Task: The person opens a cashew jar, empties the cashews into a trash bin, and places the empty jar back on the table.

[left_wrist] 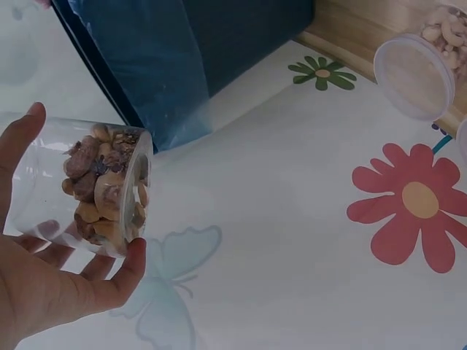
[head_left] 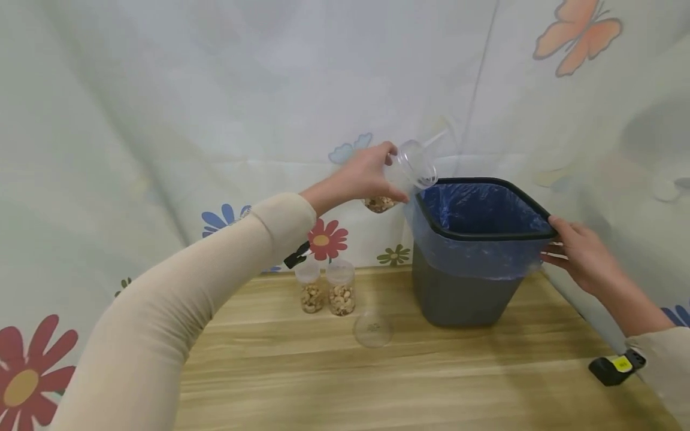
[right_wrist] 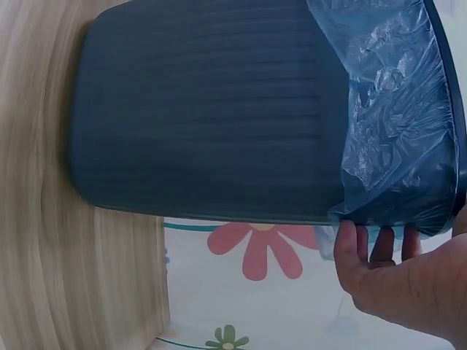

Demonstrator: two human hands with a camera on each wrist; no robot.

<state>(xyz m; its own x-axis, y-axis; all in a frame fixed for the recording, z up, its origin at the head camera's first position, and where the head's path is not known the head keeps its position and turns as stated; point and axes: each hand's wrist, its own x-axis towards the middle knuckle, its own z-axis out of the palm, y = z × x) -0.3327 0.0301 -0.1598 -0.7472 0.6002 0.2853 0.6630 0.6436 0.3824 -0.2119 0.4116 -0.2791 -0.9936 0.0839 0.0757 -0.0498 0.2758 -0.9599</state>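
Observation:
My left hand (head_left: pixel 369 173) grips a clear plastic jar (head_left: pixel 401 173), tilted with its open mouth toward the trash bin (head_left: pixel 463 287) at the bin's left rim. Mixed nuts (left_wrist: pixel 102 186) lie at the jar's base end in the left wrist view, where the left hand's (left_wrist: pixel 66 292) fingers curl round the wall. My right hand (head_left: pixel 584 254) holds the bin's right rim, thumb at the top and fingers against the blue liner bag (right_wrist: pixel 398 138) folded over it. The bin is dark grey and upright; its bottom inside is hidden.
Two capped jars of nuts, a left jar (head_left: pixel 311 297) and a right jar (head_left: pixel 341 299), stand on the wooden table (head_left: pixel 302 383) near its back edge. A clear round lid (head_left: pixel 374 329) lies in front of them. A flowered curtain (head_left: pixel 242 90) hangs behind.

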